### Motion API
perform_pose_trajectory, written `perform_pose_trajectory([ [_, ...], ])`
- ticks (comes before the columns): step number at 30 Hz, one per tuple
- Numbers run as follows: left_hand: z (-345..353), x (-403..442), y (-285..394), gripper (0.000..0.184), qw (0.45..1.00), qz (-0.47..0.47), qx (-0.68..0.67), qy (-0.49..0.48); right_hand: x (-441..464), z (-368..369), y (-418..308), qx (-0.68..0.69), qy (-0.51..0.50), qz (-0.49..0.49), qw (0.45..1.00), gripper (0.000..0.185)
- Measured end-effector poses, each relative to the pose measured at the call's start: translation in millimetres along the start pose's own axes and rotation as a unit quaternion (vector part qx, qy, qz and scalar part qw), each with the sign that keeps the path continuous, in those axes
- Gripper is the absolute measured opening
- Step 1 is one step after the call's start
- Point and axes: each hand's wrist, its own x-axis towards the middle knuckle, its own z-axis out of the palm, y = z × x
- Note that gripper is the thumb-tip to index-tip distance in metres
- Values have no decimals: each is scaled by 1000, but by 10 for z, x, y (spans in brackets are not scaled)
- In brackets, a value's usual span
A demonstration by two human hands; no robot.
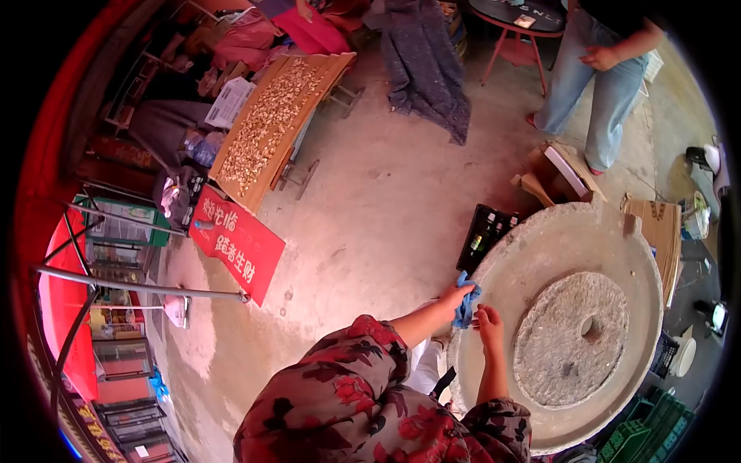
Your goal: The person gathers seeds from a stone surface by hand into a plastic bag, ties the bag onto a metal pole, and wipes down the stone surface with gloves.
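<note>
A blue cloth [465, 305] is bunched in my left hand [454, 299], at the left rim of a large round stone basin [494, 278]. Close to its right is my right hand [488, 321], its fingers curled near the cloth; whether anything small is between them cannot be made out. A rough round millstone [571, 339] with a hole lies in the middle of the basin. Both my forearms come out of dark sleeves with red flowers.
A black crate with bottles [480, 241] and an open cardboard box [559, 174] stand beyond the basin. A person in jeans [571, 85] stands at the upper right. To the left are a wooden board with pale pieces [270, 116], a red sign [235, 243] and a metal pole [147, 286].
</note>
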Motion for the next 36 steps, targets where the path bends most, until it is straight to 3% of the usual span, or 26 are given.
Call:
perform_pose_trajectory([
  [5,-529,0,332,18,991,128,-24,41,123,175,-162,-41,-26,-13,999,27],
  [9,-800,-167,543,17,991,99,-24,83,196,317,-271,-26,-19,-8,999,28],
  [15,-1005,63,707,13,992,89,-58,60,448,641,-19,20,9,43,999,26],
  [18,-853,-2,1005,13,998,66,5,-14,456,875,-120,59,14,26,998,27],
  [23,-589,82,1328,18,987,81,136,-17,534,992,-436,93,79,2,993,24],
  [25,-374,110,1356,21,982,70,176,-24,598,836,-387,99,112,-40,988,23],
  [28,-89,289,1211,26,942,90,292,-138,563,434,-345,197,142,-35,969,26],
  [32,493,488,875,27,917,42,370,-143,405,-254,-34,285,247,-5,926,23],
  [36,1107,848,510,13,878,90,439,-167,231,-1040,424,321,340,-17,884,22],
])
